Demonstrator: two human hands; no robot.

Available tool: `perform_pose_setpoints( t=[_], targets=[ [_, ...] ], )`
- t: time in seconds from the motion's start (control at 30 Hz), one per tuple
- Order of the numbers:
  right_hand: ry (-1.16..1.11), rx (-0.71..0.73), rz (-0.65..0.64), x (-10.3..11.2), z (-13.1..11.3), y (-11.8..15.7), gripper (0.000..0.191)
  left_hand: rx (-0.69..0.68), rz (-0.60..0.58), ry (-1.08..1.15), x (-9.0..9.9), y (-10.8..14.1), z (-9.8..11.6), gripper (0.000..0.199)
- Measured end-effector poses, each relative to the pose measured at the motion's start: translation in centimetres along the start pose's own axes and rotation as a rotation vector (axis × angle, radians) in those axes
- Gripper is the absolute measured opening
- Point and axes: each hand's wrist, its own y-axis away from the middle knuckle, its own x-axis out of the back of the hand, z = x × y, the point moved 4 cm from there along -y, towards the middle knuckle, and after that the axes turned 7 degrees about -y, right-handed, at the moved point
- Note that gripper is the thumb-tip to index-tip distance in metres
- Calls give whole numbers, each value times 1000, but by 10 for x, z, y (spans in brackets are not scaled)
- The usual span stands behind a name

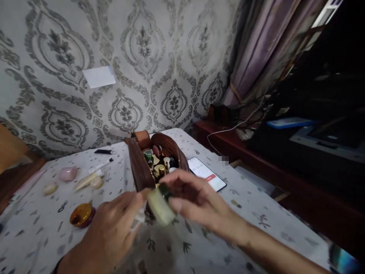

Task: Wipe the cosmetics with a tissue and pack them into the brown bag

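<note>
Patterned tablecloth point(42, 232), damask wallpaper point(159, 57); right hand point(196, 201) grips pale jar point(160, 205); left hand point(111, 232) pinches tissue point(138, 219).

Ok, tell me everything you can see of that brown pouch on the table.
The brown pouch looks like leather, an oblong zip-top case standing upright on the patterned tablecloth, its mouth wide open. It is packed with small cosmetics: a green-capped bottle, gold-capped tubes and dark and white lids. A phone lies just to its right. The left hand and right hand are in front of it, holding a pale blurred jar; whether they touch the pouch cannot be told.
</note>
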Motion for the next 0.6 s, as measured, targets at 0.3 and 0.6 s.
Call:
perform_pose_setpoints(
  t=[0.3,0.6],
  targets=[
    [435,260,77,47,-18,-57,32,-157,-17,-202,-24,-20,-18,48],
    [845,117,-215,39,-7,-80,23,-110,-43,-117,-43,1,-26,65]
  ],
)
